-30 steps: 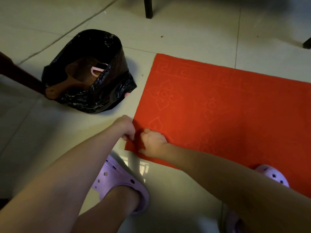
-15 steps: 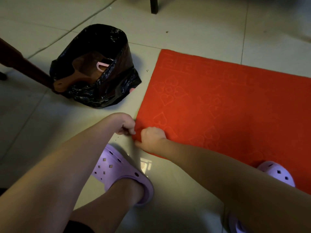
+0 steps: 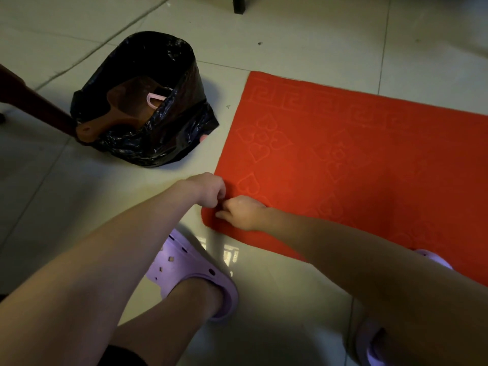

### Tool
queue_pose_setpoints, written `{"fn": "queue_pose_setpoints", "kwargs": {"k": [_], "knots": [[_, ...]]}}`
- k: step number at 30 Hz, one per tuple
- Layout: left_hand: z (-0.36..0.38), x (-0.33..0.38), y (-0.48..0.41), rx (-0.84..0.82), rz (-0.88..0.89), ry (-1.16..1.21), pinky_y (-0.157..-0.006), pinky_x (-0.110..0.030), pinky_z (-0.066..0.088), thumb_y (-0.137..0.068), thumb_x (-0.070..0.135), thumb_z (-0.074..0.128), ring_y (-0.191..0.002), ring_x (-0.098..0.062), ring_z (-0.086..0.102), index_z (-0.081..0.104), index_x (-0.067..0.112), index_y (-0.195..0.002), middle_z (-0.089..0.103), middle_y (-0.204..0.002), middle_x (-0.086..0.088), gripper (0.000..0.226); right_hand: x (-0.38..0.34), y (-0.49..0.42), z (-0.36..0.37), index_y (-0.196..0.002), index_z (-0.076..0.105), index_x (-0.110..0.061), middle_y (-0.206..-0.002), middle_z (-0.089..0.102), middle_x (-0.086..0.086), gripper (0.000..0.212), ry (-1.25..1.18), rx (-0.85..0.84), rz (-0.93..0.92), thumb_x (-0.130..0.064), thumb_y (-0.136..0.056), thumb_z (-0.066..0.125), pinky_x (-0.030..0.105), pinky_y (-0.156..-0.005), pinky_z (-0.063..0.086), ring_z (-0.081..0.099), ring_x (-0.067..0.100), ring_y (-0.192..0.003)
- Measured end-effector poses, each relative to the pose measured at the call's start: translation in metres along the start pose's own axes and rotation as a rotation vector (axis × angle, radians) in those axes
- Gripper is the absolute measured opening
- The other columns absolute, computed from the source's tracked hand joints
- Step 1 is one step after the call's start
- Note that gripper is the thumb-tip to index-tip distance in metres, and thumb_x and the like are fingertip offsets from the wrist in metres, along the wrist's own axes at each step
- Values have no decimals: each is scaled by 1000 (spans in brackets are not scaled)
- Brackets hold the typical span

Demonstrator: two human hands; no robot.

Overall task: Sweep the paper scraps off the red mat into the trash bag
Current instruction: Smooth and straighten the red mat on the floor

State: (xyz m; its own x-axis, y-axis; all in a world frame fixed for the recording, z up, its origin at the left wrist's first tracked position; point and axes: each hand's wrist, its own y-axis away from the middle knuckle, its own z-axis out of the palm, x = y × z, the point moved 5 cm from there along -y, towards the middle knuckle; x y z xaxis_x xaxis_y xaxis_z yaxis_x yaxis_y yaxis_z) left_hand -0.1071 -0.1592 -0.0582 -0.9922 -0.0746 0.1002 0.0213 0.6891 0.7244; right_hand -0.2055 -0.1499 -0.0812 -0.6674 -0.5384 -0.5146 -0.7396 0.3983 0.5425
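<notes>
The red mat [image 3: 356,159] with embossed hearts lies flat on the tiled floor, and I see no paper scraps on it. My left hand [image 3: 208,190] and my right hand [image 3: 244,212] are both closed at the mat's near left corner, fingers pinched on its edge and almost touching each other. The black trash bag [image 3: 163,138] stands open on the floor to the left of the mat, about a hand's width from its left edge. Inside the bag lie a brown dustpan-like scoop [image 3: 124,107] and a pink plastic piece [image 3: 154,99].
A dark wooden furniture leg [image 3: 34,109] slants in beside the bag on the left. A black chair leg [image 3: 239,5] stands at the top. My feet in purple clogs, the left one [image 3: 190,273] and the right one [image 3: 433,260], are planted close to the mat's near edge.
Both hands have drawn closer together at the mat's corner. My view has shifted slightly, so the bag and mat sit a little further right and down in the frame.
</notes>
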Motion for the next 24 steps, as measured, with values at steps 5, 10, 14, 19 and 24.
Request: {"fn": "queue_pose_setpoints", "kwargs": {"k": [5, 10, 14, 19, 24], "knots": [[8, 5, -5, -37, -35, -186, -83, -33, 47, -72, 29, 77, -105, -22, 53, 55, 27, -103, 54, -114, 1, 37, 3, 8, 3, -102, 58, -15, -102, 65, 7, 24, 44, 131, 2, -34, -88, 60, 31, -64, 37, 61, 28, -94], [16, 9, -8, 17, -13, -496, -98, -39, 37, -65, 42, 82, -122, -24, 44, 38, 24, -135, 43, -132, -4, 84, -1, 6, 6, -109, 59, -20, -109, 65, 3, 27, 98, 140, -32, -34, -86, 61, 33, -72, 44, 61, 26, -101], [15, 9, -8, -15, -12, -555, -100, -39, 35, -64, 38, 84, -125, -23, 44, 33, 23, -137, 40, -135, -3, 91, 2, 8, 2, -118, 58, -23, -114, 63, 1, 39, 126, 16, -160, -32, -81, 69, 29, -71, 40, 60, 23, -104], [-1, 15, -9, -109, -44, -439, -91, -37, 40, -86, 23, 56, -121, -26, 47, 49, 23, -124, 47, -131, -3, 38, 26, 19, -24, -121, 60, -32, -118, 51, 0, 46, 332, 0, -294, -37, -77, 71, 31, -80, 43, 50, 20, -113], [-25, 15, -26, -122, -134, -260, -86, -36, 48, -90, 15, 44, -107, -32, 60, 60, 9, -111, 62, -121, -13, 28, 55, 27, -36, -123, 58, -33, -121, 46, -4, 54, 353, 52, -269, -37, -72, 76, 28, -77, 43, 45, 18, -113]]}}
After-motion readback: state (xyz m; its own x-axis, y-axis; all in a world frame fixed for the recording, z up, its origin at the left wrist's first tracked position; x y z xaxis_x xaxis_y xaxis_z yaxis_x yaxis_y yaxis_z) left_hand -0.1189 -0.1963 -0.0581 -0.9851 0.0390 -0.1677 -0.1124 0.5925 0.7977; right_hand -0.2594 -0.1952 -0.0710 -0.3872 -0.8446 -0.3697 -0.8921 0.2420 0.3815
